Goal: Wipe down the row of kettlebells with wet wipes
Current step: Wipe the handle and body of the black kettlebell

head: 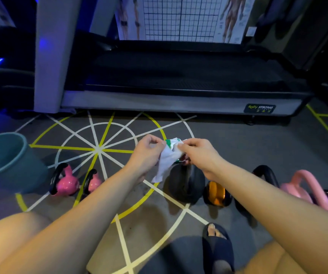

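In the head view, both bare hands meet above the floor near the middle of the frame, working a wet wipe out of its pack. The left hand [147, 153] pinches the upper edge of the wipe [166, 164] between thumb and fingertips; the wipe is white, crumpled and limp, and hangs down toward 6 o'clock from the hands, its lower corner in front of the black kettlebell. The right hand [200, 155] is closed around the pack [172, 142], a small white packet with green print that peeks out at 12 o'clock of the wipe, between the two hands. The kettlebells stand in a row on the grey floor across the frame. At 9 o'clock of the hands are two small glossy pink kettlebells [68, 182] with black handles, side by side. Directly at 6 o'clock of the hands sits the black kettlebell [186, 184], matte and round. At 4 o'clock comes an orange kettlebell [216, 193] with black trim, then a pale pink kettlebell [305, 186] with a tall looped handle, and a purple one cut off by the right edge. A teal bucket [7, 161] stands at the far 9 o'clock end of the row. A treadmill [179, 82] lies at 12 o'clock, beyond the white and yellow floor lines.
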The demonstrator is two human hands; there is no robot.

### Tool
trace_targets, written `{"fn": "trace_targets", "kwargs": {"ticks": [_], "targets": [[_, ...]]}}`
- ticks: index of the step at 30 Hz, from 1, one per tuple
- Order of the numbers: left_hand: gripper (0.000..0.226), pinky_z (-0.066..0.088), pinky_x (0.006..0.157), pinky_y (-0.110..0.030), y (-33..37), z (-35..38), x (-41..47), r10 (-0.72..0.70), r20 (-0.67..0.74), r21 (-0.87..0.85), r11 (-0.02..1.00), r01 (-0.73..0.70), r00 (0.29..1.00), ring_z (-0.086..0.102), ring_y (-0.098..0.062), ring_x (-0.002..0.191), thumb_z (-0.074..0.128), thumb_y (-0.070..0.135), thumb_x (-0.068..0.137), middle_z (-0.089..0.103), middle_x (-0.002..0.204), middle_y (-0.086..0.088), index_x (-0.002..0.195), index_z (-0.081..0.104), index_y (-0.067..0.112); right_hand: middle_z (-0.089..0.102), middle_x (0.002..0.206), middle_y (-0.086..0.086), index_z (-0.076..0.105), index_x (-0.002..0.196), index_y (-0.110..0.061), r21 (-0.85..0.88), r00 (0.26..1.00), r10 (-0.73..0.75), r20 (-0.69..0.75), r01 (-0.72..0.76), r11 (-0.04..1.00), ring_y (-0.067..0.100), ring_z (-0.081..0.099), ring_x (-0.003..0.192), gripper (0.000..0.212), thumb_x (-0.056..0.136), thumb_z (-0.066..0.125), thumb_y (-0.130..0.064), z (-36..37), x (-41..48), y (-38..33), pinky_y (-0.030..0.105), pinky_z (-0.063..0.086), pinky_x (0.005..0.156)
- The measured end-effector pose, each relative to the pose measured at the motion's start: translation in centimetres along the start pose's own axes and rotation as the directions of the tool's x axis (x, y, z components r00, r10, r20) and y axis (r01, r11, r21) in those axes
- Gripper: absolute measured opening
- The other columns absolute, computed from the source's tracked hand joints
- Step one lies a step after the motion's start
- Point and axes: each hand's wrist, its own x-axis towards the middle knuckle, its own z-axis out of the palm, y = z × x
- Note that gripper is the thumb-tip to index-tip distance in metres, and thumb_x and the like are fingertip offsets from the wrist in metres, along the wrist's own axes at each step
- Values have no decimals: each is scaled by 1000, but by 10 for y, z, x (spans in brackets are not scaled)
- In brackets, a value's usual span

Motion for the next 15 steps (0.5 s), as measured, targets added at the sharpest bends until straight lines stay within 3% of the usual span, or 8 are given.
{"fn": "trace_targets", "kwargs": {"ticks": [2, 4, 6, 8, 10, 12, 15], "targets": [[18, 52, 64, -36, -9, 11, 6, 50, -5, 94, 994, -49, 999, 60, -19, 61, 64, 34, 97, 66, 76, -3, 100, 62, 16, 72, 88, 7, 73, 90, -18, 29, 996, -1, -89, 4, 1000, 19, 64, 75, 15, 96, 61, -24, -8, 7, 8, 41, 57, 72], [20, 58, 71, -43, -17, 25, 11, 74, -2, 198, 978, -72, 997, 68, -26, 70, 63, 43, 95, 69, 78, -4, 96, 62, 23, 71, 95, 13, 68, 93, -18, 85, 984, 30, -178, -15, 996, 22, 63, 77, 14, 92, 55, -22, -26, 17, 11, 42, 54, 73], [20, 59, 76, -49, -26, 42, 18, 24, 34, 254, 967, -32, 999, 69, -31, 77, 61, 45, 96, 70, 80, -4, 96, 63, 24, 68, 101, 15, 65, 94, -17, 165, 961, 102, -258, -60, 984, 27, 65, 86, 18, 89, 48, -17, -51, 30, 14, 44, 56, 80], [21, 58, 78, -44, -40, 56, 31, -67, 119, 425, 905, 10, 991, 68, -26, 81, 63, 43, 96, 71, 89, -2, 103, 65, 23, 68, 105, 13, 66, 106, -17, 112, 933, 160, -322, -130, 985, 31, 66, 93, 25, 91, 46, -16, -75, 43, 18, 38, 55, 78], [36, 52, 81, -35, -56, 71, 41, -201, 218, 613, 789, 27, 955, 65, -21, 100, 70, 47, 91, 67, 109, 0, 117, 65, 22, 66, 112, 13, 60, 120, -16, -267, 941, 68, -331, -163, 950, 31, 62, 95, 28, 99, 43, -22, -92, 50, 25, 34, 49, 78], [56, 48, 89, -33, -72, 89, 50, -288, 254, 657, 752, 54, 923, 62, -22, 111, 75, 56, 83, 65, 120, -2, 124, 62, 20, 65, 119, 14, 56, 125, -16, -693, 982, -37, -183, -103, 714, 33, 62, 102, 31, 101, 41, -30, -98, 59, 35, 38, 51, 86], [75, 51, 95, -35, -92, 116, 64, -320, 275, 599, 795, 99, 907, 63, -23, 113, 82, 63, 73, 67, 125, -2, 129, 60, 18, 60, 129, 11, 44, 142, -22, -919, 994, 35, 100, 78, 387, 32, 62, 110, 47, 97, 49, -35, -87, 83, 55, 46, 54, 91]]}}
